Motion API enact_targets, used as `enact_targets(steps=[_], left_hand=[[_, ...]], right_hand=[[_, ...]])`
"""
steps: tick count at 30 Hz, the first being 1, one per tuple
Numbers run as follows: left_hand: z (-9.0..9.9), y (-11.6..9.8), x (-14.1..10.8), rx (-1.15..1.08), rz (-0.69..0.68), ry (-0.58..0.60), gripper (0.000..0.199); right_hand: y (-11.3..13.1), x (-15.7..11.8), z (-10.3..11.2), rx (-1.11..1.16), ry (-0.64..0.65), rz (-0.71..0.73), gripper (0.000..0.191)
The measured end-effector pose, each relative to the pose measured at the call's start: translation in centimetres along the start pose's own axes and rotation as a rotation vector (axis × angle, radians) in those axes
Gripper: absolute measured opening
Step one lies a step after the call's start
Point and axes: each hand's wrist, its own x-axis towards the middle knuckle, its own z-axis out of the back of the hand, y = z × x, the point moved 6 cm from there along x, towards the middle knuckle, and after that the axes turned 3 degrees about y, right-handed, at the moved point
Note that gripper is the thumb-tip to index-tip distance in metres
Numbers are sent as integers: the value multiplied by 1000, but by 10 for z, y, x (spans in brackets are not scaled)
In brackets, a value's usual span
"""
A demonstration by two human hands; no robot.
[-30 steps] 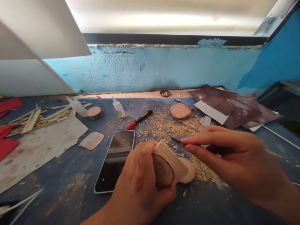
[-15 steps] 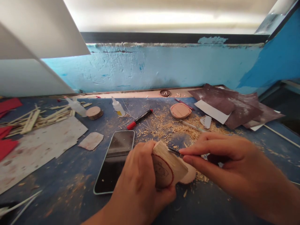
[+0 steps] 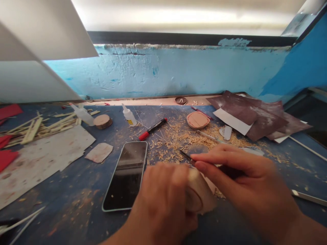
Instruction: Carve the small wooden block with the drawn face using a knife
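Observation:
My left hand (image 3: 163, 200) is closed around a pale wood block (image 3: 204, 192), which is blurred and partly covered by my fingers. A curved outline shows on its face. Between the thumb and fingers of my right hand (image 3: 242, 180) is a thin dark carving knife (image 3: 186, 156), its tip pointing up and left, apart from the block. Wood shavings (image 3: 168, 146) lie scattered on the table beyond both hands. Another pale wood piece (image 3: 209, 183) shows partly behind the block.
A phone (image 3: 125, 177) lies left of my hands. Beyond are a red-capped marker (image 3: 153, 129), a glue bottle (image 3: 129, 116) and a round wood slice (image 3: 198, 120). Sandpaper sheets (image 3: 265, 119) are piled at back right. Wood sticks (image 3: 33, 131) and stained paper (image 3: 48, 160) lie left.
My left hand has moved right and turned the wood block, so its drawn face shows less. The knife tip has come off the block's edge and shifted slightly left and up.

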Motion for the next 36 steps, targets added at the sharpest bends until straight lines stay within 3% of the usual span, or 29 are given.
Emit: enact_targets(steps=[1,2,6,9,14,23,30,35,36], left_hand=[[2,-6,0,44,-71,-25,67],[2,-7,1,49,-55,-23,67],[1,10,-2,-102,152,19,77],[1,16,-4,-124,186,16,79],[2,17,-7,-95,176,-8,83],[-2,18,-7,-116,178,31,82],[-3,17,-4,-91,185,9,84],[2,-5,3,4,-65,-18,70],[2,-3,3,-21,-35,-13,72]], right_hand=[[1,1,2,9,-17,4,11],[1,1,4,18,-29,-3,11],[1,5,21,34,-56,-51,8],[3,8,27,-19,27,-31,8],[5,8,24,-49,162,-2,7],[6,6,18,-61,178,3,8],[0,1,5,10,97,-49,8],[9,0,8,69,-29,-26,9],[10,0,12,71,-50,-28,9]])
